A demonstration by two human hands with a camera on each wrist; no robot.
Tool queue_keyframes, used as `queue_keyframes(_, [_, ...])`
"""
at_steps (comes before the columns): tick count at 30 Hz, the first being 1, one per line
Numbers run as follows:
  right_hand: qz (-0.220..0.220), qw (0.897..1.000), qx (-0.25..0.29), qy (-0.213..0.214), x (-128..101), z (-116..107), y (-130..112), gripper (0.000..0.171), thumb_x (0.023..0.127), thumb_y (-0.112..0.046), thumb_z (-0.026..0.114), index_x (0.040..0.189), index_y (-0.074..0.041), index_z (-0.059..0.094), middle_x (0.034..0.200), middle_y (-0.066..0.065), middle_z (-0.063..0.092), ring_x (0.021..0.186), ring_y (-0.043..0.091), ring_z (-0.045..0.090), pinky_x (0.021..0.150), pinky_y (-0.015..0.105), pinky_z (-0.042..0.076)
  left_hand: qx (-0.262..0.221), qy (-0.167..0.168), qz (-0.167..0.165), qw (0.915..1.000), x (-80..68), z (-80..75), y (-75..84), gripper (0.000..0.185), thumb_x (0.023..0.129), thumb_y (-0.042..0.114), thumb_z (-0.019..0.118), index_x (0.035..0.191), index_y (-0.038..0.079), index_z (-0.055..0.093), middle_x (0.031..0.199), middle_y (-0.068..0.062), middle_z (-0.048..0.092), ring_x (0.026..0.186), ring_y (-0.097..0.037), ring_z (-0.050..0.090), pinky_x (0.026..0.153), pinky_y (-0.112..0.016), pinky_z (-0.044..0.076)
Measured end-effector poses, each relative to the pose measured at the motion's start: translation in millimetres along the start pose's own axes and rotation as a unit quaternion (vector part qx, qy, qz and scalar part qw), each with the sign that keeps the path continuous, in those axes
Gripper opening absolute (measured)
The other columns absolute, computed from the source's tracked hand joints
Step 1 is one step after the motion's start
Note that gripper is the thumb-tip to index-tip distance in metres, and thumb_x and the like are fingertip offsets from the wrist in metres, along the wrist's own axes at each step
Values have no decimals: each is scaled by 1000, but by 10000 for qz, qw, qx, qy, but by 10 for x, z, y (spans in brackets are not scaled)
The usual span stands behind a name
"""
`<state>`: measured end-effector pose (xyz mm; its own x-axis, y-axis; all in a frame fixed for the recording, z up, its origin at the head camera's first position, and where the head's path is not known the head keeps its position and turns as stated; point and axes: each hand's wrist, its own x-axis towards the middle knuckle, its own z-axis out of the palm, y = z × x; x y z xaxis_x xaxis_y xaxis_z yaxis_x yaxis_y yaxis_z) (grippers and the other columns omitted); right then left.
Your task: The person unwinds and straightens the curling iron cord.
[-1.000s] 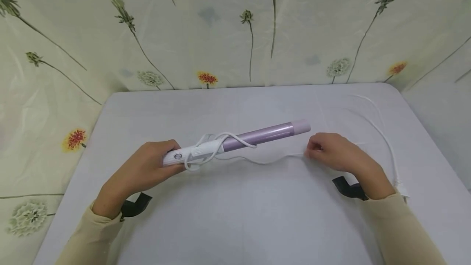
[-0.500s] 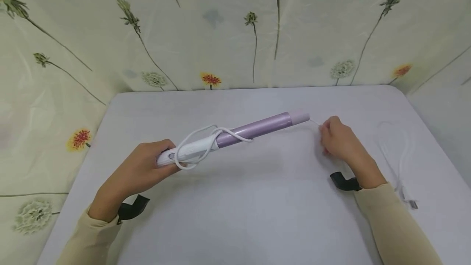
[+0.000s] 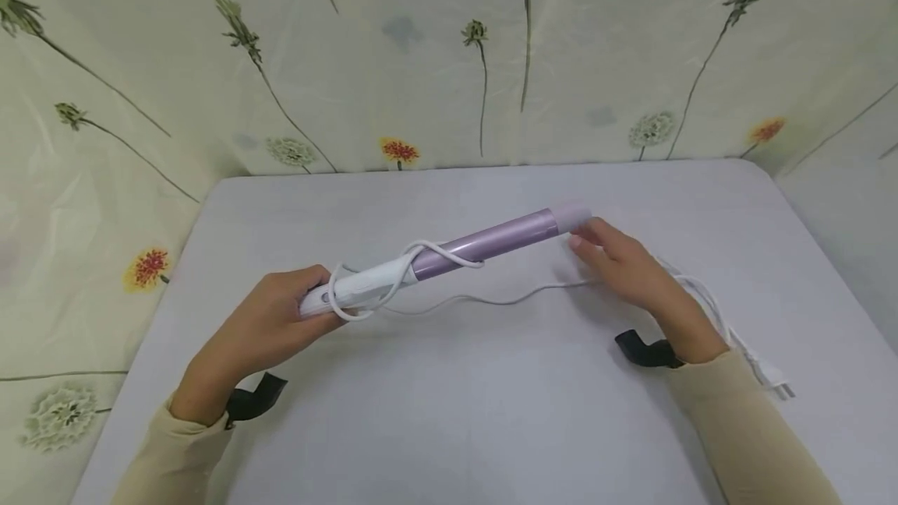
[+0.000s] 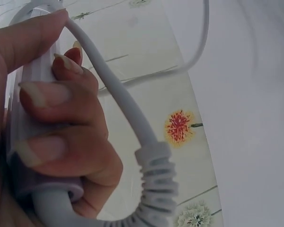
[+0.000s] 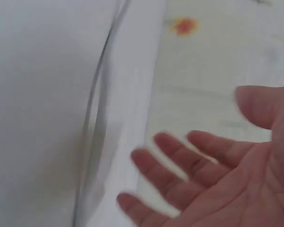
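Observation:
A curling iron [image 3: 449, 256] with a white handle and a lilac barrel is held slanted above the white table [image 3: 449, 411]. My left hand [image 3: 270, 322] grips its white handle [image 4: 19, 123], fingers curled round it. The white cord [image 3: 484, 301] loops round the handle and barrel, then trails right across the table to a plug [image 3: 768, 376]. In the left wrist view the cord [image 4: 118, 94] and its ribbed strain relief [image 4: 156, 184] pass by my fingers. My right hand [image 3: 617, 259] is spread with straight fingers just below the barrel's tip, holding nothing; its palm [image 5: 236, 189] shows blurred.
Pale sheeting printed with flowers [image 3: 396, 150] hangs behind and to both sides of the table. The cord [image 3: 701, 294] lies bunched by my right wrist near the table's right side. Black straps [image 3: 641, 349] show at both wrists.
My right hand has let go of the cord and opened, moving left toward the barrel's tip. The cord has dropped onto the table and its plug end has slid closer to my right wrist.

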<state>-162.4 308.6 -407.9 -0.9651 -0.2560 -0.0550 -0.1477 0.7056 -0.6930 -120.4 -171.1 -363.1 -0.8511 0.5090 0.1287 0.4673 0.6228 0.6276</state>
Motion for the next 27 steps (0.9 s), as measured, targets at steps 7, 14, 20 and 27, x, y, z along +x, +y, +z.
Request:
queue_keyframes(7, [-680, 9904, 572, -1060, 113, 606, -600, 60, 109, -47, 53, 161, -19, 42, 163, 9, 40, 152, 32, 32, 120, 58, 25, -83, -223, 165, 9996, 42, 55, 86, 29, 89, 21, 86, 111, 15, 69, 101, 8, 71, 78, -13, 59, 66, -31, 50])
queue_keyframes(14, [-1325, 9628, -136, -2350, 192, 1269, -1186, 65, 102, -60, 57, 157, -28, 45, 149, -8, 54, 134, 10, 50, 113, 42, 40, -183, -316, 326, 9988, 70, 88, 155, 26, 89, 21, 85, 107, 17, 67, 94, 9, 67, 74, -11, 57, 62, -30, 49])
queue_keyframes(20, [-1784, 9595, -119, -2179, 391, 1454, -1276, 35, 110, -34, 54, 140, -18, 61, 123, -9, 67, 111, 7, 60, 100, 35, 49, -293, -350, 390, 9982, 57, 80, 167, 27, 88, 20, 86, 107, 17, 67, 95, 11, 68, 74, -10, 57, 64, -30, 49])
queue_keyframes(27, [-2093, 9520, 1994, -1007, 684, 976, -1161, 15, 105, -10, 61, 119, -5, 65, 104, 11, 67, 73, 18, 60, 68, 33, 53, -434, -575, 362, 9968, 32, 97, 161, 24, 87, 20, 87, 104, 20, 70, 91, 15, 68, 74, -9, 59, 64, -29, 51])
